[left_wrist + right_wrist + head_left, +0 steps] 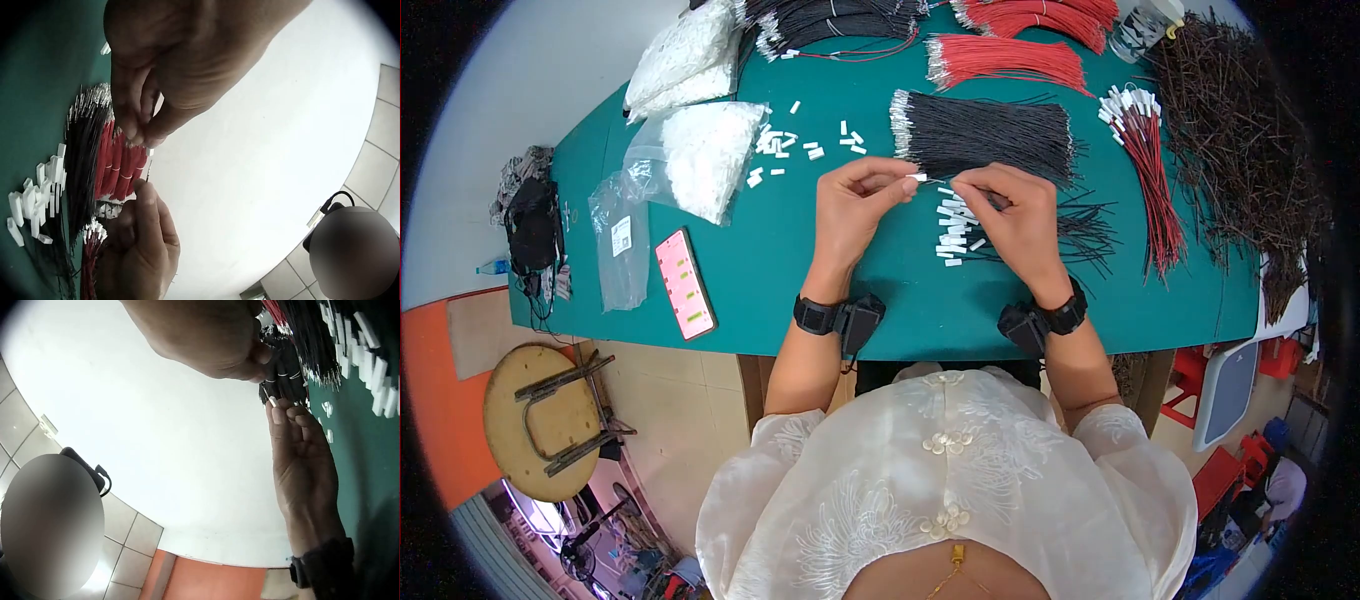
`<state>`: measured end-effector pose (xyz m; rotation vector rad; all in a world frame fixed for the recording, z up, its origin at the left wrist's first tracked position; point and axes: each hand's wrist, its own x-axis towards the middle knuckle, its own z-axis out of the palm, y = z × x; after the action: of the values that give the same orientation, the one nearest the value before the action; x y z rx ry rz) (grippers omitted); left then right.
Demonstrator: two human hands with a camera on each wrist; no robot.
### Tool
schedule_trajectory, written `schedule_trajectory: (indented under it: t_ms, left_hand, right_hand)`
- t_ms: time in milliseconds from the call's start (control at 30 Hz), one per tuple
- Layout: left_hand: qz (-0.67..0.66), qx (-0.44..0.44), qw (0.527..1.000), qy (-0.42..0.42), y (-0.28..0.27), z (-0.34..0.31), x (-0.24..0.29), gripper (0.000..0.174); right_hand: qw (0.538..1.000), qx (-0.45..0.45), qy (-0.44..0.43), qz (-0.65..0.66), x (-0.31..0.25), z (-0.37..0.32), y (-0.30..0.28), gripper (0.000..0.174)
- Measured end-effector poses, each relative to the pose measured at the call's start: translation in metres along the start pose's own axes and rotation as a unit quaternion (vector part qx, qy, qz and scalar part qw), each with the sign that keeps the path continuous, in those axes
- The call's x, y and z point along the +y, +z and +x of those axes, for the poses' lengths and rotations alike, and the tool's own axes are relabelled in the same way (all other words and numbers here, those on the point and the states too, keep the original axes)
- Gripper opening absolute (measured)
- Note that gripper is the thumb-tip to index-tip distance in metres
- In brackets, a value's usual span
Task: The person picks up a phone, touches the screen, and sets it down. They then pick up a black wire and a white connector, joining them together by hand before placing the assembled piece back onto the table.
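Observation:
My left hand [847, 212] pinches a small white connector housing [919, 177] between thumb and forefinger. Facing it, my right hand [1012, 222] pinches a thin wire by its end. In the left wrist view the wire's slim tip [149, 167] points up at the housing [150, 152]; the rest of the wire is hidden by the hand. The right wrist view has the housing [273, 401] at the left fingertips, right by the wire tip. Under the right hand lie black wires with white housings [952, 235] on their ends. Behind both hands is a bundle of black wires [985, 135].
Loose white housings [775, 143] lie by an open plastic bag [710, 160]. Red wire bundles [1005, 62] are at the back. To the right are red wires with white ends [1145, 180] and a brown heap [1235, 130]. A pink phone-like case [686, 285] sits at left.

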<state>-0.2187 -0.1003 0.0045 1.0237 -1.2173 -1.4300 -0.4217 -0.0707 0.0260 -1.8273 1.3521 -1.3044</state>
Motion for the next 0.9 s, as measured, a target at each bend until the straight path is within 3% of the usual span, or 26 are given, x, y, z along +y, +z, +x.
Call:
schedule_trajectory:
  t_ms: [700, 900]
  left_hand:
    - [0.023, -0.029, 0.999, 0.018, 0.0048, -0.0007, -0.0053, 0.014]
    - [-0.011, -0.06, 0.998, -0.026, 0.0035, -0.0007, -0.0056, 0.012]
  right_hand:
    - [0.999, -0.014, -0.033, -0.004, 0.0018, -0.0025, 0.0046, 0.008]
    - [0.999, -0.026, -0.042, -0.02, 0.0023, -0.0031, 0.0041, 0.008]
